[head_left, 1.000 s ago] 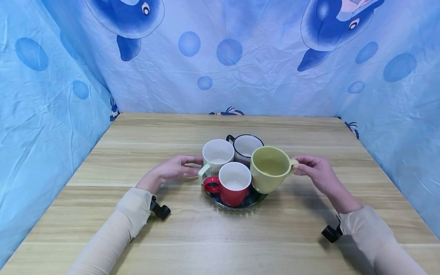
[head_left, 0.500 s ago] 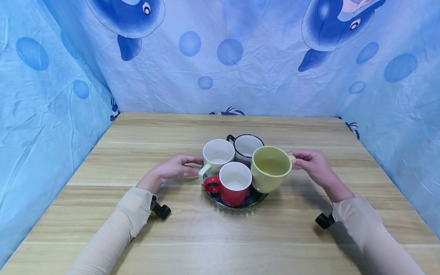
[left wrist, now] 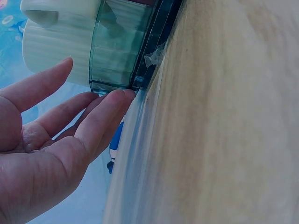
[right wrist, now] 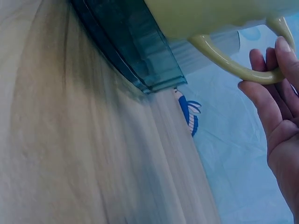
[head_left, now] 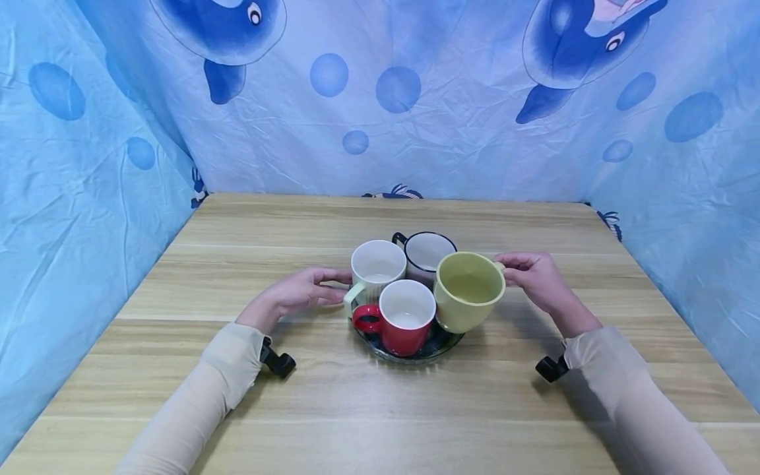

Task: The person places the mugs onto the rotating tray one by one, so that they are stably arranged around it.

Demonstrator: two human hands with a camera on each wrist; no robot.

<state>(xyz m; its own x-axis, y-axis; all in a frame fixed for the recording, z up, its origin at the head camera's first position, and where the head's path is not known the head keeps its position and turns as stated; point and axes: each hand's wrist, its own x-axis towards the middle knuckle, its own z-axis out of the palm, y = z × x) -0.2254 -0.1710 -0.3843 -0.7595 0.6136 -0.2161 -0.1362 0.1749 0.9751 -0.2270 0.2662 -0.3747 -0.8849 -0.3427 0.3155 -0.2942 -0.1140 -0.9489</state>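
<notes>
Four mugs crowd a round, dark green see-through tray (head_left: 424, 356); my right hand (head_left: 537, 280) pinches the handle of the yellow-green mug (head_left: 466, 310), which leans at the tray's right side. In the right wrist view, thumb and fingers close round that handle (right wrist: 233, 69). At the left, my left hand (head_left: 303, 290) has its fingers extended, the tips at the tray's clear wall (left wrist: 117, 51), beside the pale green mug (head_left: 375, 264). A red mug (head_left: 404, 336) with white inside sits in front. Behind stands a white mug (head_left: 427, 251) with a black rim and handle.
The wooden table (head_left: 380, 422) spreads round the tray on all sides. A blue curtain (head_left: 380, 152) with dolphin pictures hangs along its back and both sides. Each wrist wears a small black camera, such as the left one (head_left: 279, 363).
My right hand has shifted left and slightly away from me, and the yellow-green mug has turned so its handle points farther back. The left hand has stayed in place.
</notes>
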